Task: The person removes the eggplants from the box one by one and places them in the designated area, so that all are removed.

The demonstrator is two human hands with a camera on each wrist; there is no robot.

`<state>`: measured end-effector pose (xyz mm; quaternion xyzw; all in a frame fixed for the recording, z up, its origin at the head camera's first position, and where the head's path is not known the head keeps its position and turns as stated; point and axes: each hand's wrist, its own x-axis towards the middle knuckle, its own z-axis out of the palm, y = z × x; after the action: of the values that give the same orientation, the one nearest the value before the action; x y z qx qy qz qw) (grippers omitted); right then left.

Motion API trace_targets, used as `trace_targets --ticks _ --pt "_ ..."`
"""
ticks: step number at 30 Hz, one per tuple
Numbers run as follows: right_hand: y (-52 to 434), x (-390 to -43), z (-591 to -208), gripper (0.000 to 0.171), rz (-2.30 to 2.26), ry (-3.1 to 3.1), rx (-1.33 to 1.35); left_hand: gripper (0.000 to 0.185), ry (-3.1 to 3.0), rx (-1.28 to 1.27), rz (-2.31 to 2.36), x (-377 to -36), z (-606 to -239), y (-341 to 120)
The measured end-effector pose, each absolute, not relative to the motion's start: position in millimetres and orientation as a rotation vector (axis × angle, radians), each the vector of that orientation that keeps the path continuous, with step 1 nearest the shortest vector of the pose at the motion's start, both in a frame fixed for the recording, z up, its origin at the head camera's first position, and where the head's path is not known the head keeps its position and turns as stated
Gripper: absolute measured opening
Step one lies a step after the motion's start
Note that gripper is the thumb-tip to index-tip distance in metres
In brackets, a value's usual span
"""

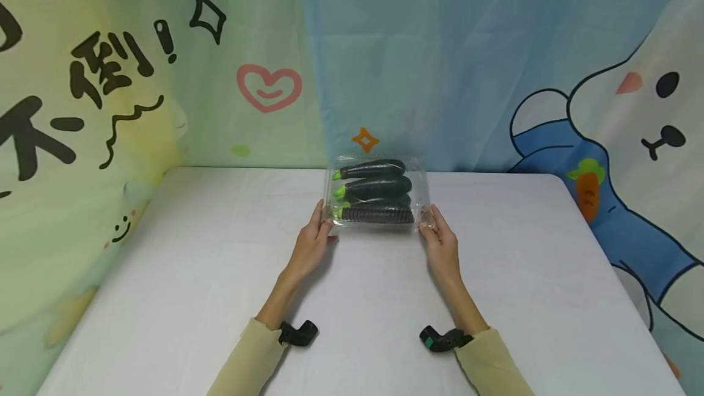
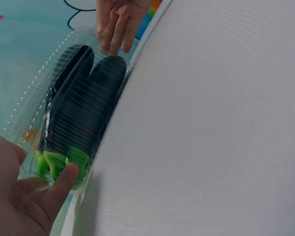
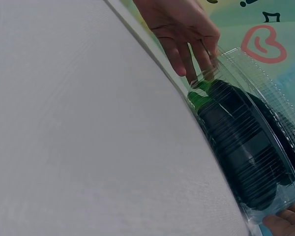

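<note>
Clear ribbed plastic is what both hands touch: a shut clamshell box (image 1: 378,191) standing on a white table (image 1: 192,274), near the middle of its far edge. The left hand (image 1: 312,242) lies against the box's left end, fingers nearly straight and close together, a fingertip pressed on the wall by the green stems, as the left wrist view shows. The right hand (image 1: 440,243) meets the right end in the same way, fingers extended along the corner; whether its thumb hooks under the rim I cannot tell. Neither hand curls round the box, so this reads as bracing it from 2 sides, not yet a lift.

Inside lie 3 aubergines (image 1: 374,187), dark and glossy, side by side along the box's length, stems to the left. A black ribbed strip runs along the near wall; what it is I cannot tell.

Judged from this, the step in hand is taking hold of the box at both ends. The next move calls for even pressure from the 2 palms, since the thin walls will likely flex and the load may roll if 1 end rises first. If the lid is to be opened, fingertips must find the front lip.

Behind the far edge hangs a cartoon curtain (image 1: 495,66) in green and blue.
</note>
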<state>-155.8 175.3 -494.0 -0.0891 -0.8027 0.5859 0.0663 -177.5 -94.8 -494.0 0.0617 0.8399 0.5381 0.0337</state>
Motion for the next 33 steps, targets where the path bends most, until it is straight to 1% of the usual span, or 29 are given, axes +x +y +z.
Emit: trace_targets --ticks 14,21,33 --pt "172.1 -154.2 -492.4 0.054 1.683 -2.445 -0.230 0.059 2.600 0.194 1.609 -177.5 -492.3 -94.6" --pt "172.9 -153.9 -493.5 0.053 1.683 -2.410 -0.193 0.056 2.616 0.235 1.612 -178.0 -491.4 -93.5" --pt "167.0 -154.2 -495.6 0.051 1.653 -2.377 -0.272 0.055 2.637 0.241 1.593 -177.0 -490.3 -94.5"
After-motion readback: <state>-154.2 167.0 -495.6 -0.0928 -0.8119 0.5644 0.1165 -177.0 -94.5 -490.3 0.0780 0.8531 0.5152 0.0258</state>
